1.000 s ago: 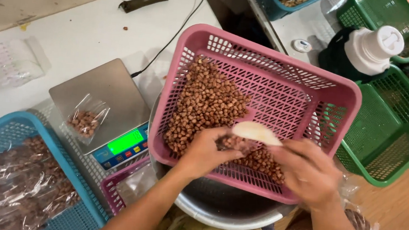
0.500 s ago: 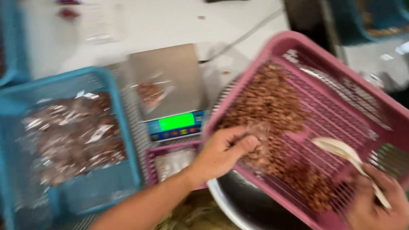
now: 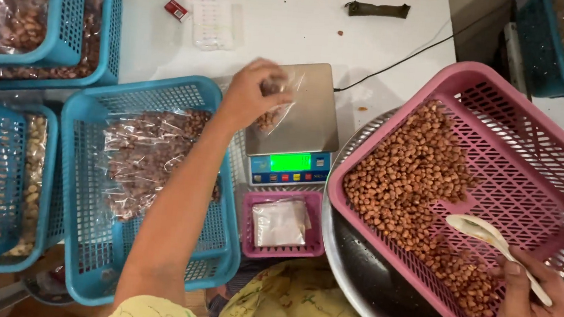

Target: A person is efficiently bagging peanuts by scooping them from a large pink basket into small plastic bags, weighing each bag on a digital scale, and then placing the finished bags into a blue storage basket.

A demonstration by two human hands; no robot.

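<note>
My left hand (image 3: 250, 93) reaches over the digital scale (image 3: 290, 122) and pinches a small clear bag (image 3: 273, 111) with a few brown nuts in it, resting on the steel pan. My right hand (image 3: 536, 312) at the lower right grips a pale plastic spoon (image 3: 482, 231) by its handle, its bowl lying on the nuts. A heap of brown nuts (image 3: 406, 180) fills the tilted pink basket (image 3: 533, 156), which rests over a large metal bowl (image 3: 353, 269).
A blue basket (image 3: 82, 184) with filled clear bags sits left of the scale; more blue baskets (image 3: 4, 159) line the left side and top corners. A small pink tray (image 3: 248, 229) with empty bags lies under the scale. A black cable (image 3: 401, 57) crosses the white table.
My left hand left the pink basket and moved up to the bag on the scale. The view swung left, and my right hand with the spoon stayed in the basket's lower corner.
</note>
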